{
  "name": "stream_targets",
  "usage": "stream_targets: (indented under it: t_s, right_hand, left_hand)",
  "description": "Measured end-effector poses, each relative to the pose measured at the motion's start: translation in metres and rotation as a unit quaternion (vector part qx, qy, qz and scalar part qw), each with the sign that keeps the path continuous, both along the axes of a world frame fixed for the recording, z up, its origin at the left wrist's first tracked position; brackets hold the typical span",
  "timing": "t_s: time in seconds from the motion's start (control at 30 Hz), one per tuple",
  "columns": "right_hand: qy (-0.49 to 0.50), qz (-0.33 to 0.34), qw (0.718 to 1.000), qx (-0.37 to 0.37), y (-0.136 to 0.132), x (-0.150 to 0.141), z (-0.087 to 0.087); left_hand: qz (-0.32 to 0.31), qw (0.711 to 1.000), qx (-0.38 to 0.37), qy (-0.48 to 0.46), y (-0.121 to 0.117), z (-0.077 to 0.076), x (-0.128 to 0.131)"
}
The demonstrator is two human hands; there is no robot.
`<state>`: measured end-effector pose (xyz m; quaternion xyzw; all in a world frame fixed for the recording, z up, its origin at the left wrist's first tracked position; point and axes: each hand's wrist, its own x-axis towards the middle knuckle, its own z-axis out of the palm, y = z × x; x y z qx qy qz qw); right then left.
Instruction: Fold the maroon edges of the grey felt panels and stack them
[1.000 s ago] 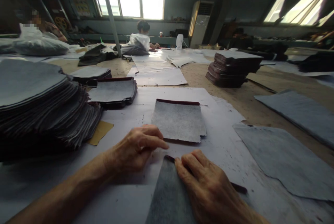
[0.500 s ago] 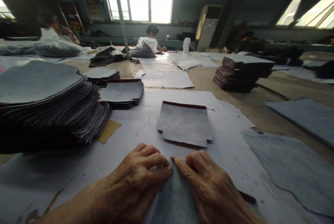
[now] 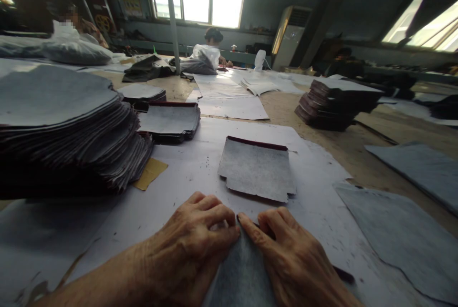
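A grey-backed sheet with a dark edge lies in front of me, its far end between my two hands. My left hand has its fingers bent and pinched together at the sheet's left edge. My right hand is curled, its thumb and forefinger pressed on the dark edge close to the left fingertips. From under the right hand sticks out the end of a dark strip. Just beyond both hands lies a flat notched grey piece with a folded dark-red far edge.
A tall stack of grey-backed sheets stands at left, smaller stack behind it. A yellow scrap lies on the white paper. At right are a dark-red stack and loose grey sheets. People sit farther back.
My left hand has come down and right from above the sheet to its far edge, beside my right hand. The right hand has stayed on the sheet. The view has shifted slightly left.
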<state>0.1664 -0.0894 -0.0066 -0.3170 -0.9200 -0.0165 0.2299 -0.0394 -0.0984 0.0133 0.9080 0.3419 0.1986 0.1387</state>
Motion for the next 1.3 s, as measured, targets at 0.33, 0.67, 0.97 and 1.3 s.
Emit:
stream_targets:
  t_s: [0.33, 0.67, 0.97, 1.3]
  right_hand:
    - [0.034, -0.007, 0.998, -0.057, 0.004, 0.001, 0.004]
    - [0.093, -0.016, 0.993, -0.065, 0.001, 0.006, 0.001]
    - [0.135, -0.102, 0.982, -0.081, -0.002, 0.009, 0.005]
    - [0.117, -0.114, 0.979, -0.120, -0.001, 0.006, 0.003]
  left_hand:
    - [0.029, 0.999, 0.002, -0.012, -0.003, -0.001, 0.000]
    - [0.035, 0.999, -0.009, -0.009, -0.002, -0.003, -0.001]
    - [0.030, 0.998, -0.031, -0.054, 0.002, -0.003, -0.003]
    - [0.070, 0.989, -0.012, -0.126, 0.009, -0.019, -0.005]
